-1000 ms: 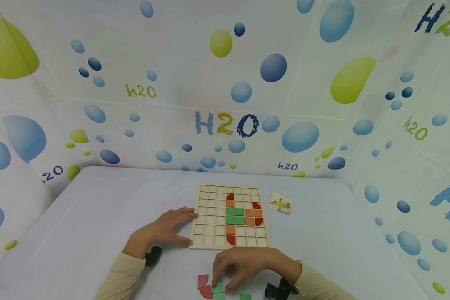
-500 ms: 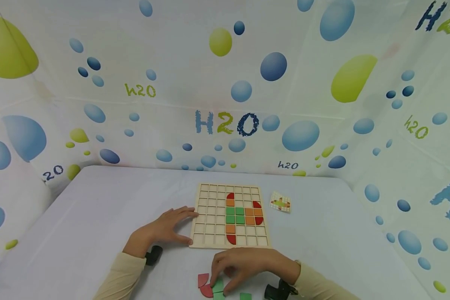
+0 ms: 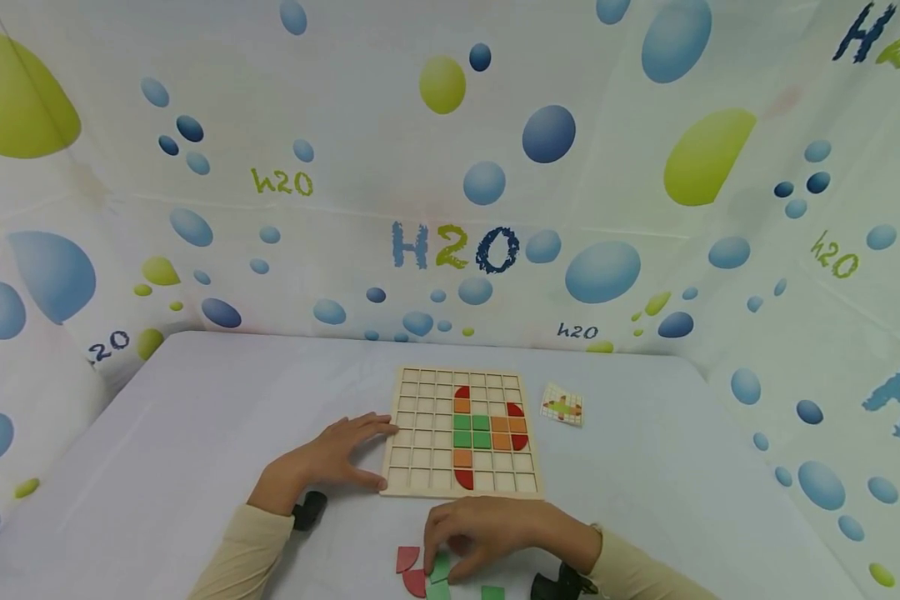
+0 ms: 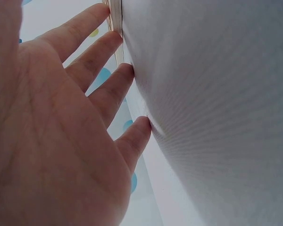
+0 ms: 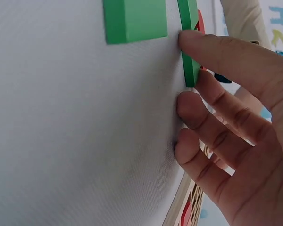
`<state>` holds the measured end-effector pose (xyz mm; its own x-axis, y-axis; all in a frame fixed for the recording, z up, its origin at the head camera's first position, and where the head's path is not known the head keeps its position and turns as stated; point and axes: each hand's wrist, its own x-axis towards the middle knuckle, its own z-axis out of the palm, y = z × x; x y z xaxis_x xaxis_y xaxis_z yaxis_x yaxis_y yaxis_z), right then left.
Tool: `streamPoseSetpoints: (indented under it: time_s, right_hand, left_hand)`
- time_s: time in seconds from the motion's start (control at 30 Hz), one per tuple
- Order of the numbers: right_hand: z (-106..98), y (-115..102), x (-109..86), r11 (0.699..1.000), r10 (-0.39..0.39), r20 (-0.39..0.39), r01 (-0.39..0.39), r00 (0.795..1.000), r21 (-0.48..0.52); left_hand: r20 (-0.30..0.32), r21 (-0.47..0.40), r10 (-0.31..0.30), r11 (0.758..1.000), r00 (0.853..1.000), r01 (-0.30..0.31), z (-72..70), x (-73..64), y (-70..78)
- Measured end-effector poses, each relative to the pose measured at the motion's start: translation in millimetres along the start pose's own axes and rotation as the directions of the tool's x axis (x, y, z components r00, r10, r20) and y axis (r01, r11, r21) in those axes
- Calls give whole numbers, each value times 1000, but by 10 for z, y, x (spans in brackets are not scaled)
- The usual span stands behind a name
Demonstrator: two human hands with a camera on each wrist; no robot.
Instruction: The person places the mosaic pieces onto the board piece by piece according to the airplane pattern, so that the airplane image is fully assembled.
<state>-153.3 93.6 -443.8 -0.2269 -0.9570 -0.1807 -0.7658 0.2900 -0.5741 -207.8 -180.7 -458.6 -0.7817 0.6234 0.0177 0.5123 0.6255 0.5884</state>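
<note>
My left hand (image 3: 341,454) rests with fingers spread along the left edge of a wooden grid board (image 3: 418,461). In the left wrist view, its fingertips (image 4: 114,38) lie at the board's side and on the cloth. On the board sit green squares (image 3: 471,432), orange squares (image 3: 507,433) and red rounded pieces (image 3: 463,478). My right hand (image 3: 487,529) pinches a green square tile (image 3: 441,567) between thumb and index finger, in front of the board. In the right wrist view, the thumb lies on the edge of that tile (image 5: 189,73); its other fingertips are on the cloth.
Red rounded pieces (image 3: 414,582) lie left of the pinched tile. Another green tile (image 3: 438,592) touches its near side, and a separate one (image 3: 492,592) lies to the right. A pattern card (image 3: 562,406) is right of the board. White cloth (image 3: 630,450) covers the table.
The thumb and index finger of my right hand have shifted slightly at the green tile, which is turned a little. My left hand stays at the board.
</note>
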Motion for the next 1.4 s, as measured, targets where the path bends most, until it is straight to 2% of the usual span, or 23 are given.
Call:
streamPoseSetpoints:
  time_s: [0.5, 0.87, 1.2, 1.4]
  right_hand:
    - [-18, 49, -47, 1000, 20, -79, -22, 997, -18]
    - [-99, 128, -77, 996, 87, -137, -87, 987, 2]
    - [-191, 247, -95, 997, 73, -171, -69, 983, 34]
    - [-239, 296, -89, 993, 114, -190, -106, 975, 51]
  left_hand:
    - [4, 2, -10, 1000, 1000, 10, 12, 5, -11]
    - [-6, 0, 2, 1000, 1000, -2, 7, 6, -4]
    - [0, -1, 4, 1000, 1000, -4, 9, 7, -12]
    - [6, -6, 0, 1000, 1000, 0, 16, 6, -16]
